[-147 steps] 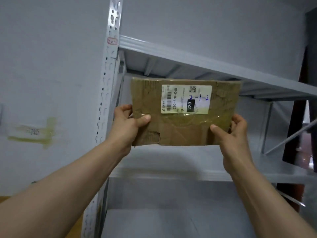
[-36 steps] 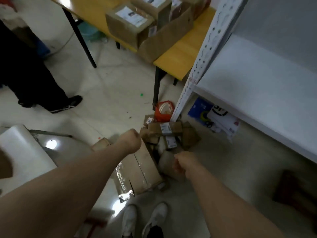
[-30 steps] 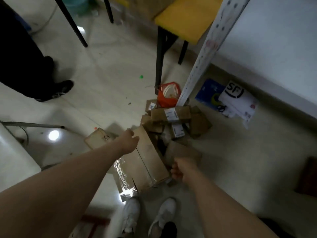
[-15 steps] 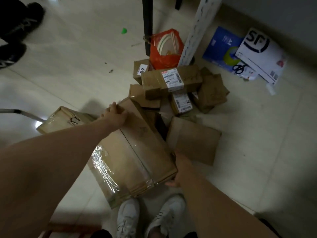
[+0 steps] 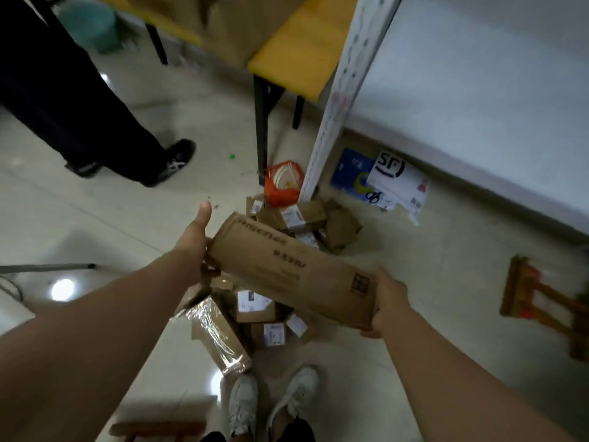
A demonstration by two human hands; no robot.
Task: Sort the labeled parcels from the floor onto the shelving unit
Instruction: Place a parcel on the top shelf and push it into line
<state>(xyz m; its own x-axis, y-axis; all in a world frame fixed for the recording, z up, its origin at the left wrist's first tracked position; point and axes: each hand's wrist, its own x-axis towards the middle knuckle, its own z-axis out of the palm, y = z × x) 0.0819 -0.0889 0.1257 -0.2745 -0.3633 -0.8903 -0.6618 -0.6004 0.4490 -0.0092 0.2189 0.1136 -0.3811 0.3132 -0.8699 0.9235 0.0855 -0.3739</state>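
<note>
Head view, looking down. Both bare forearms reach forward and downward, converging on a long flat cardboard parcel (image 5: 291, 269) held clear of the floor, its printed face upward and its length tilted so the left end sits farther from the body than the right. The left hand (image 5: 192, 240) grips the far-left end, fingers hidden beneath the cardboard and thumb raised free, pointing away from the wearer. The right hand (image 5: 387, 303) clasps the near-right end, wrist slightly bent, fingers wrapped under the edge. Directly below the held parcel lies a heap of smaller labeled parcels (image 5: 259, 309) on the pale tiled floor (image 5: 414, 330); a tape-wrapped box (image 5: 220, 338) lies under the left forearm. Beyond the grip, more parcels (image 5: 302, 218) cluster at the foot of the shelving unit's perforated upright (image 5: 338, 103), beside an orange bag (image 5: 282, 183). Nearer the body than the grip, the wearer's white shoes (image 5: 271, 400) stand. To the left, beyond the left hand, another person's dark-trousered leg (image 5: 79, 113) stands.
</note>
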